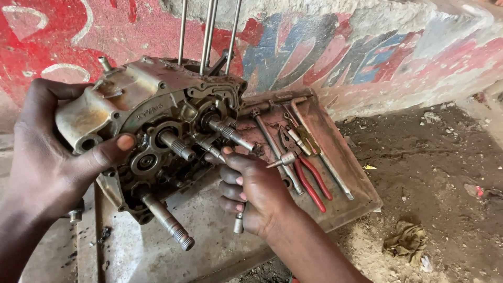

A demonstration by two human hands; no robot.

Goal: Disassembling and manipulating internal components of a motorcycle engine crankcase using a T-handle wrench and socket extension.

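A greasy metal engine crankcase [152, 115] with several splined shafts sticking out is held up at the left of the head view. My left hand [50, 157] grips its left side, thumb pressed on the case face. My right hand [251, 191] is just under the case's right side, its index finger touching a short shaft [230, 134]. It holds a small metal tool, whose end pokes out below the fist [238, 224]. Three long studs [209, 31] rise from the case top.
A rusty metal tray [343, 173] to the right carries red-handled pliers [312, 183], a socket bit [283, 160] and long wrenches. A painted wall [367, 52] stands behind. Dirt ground with a rag [406, 241] lies at right. A grey slab [152, 246] is below the case.
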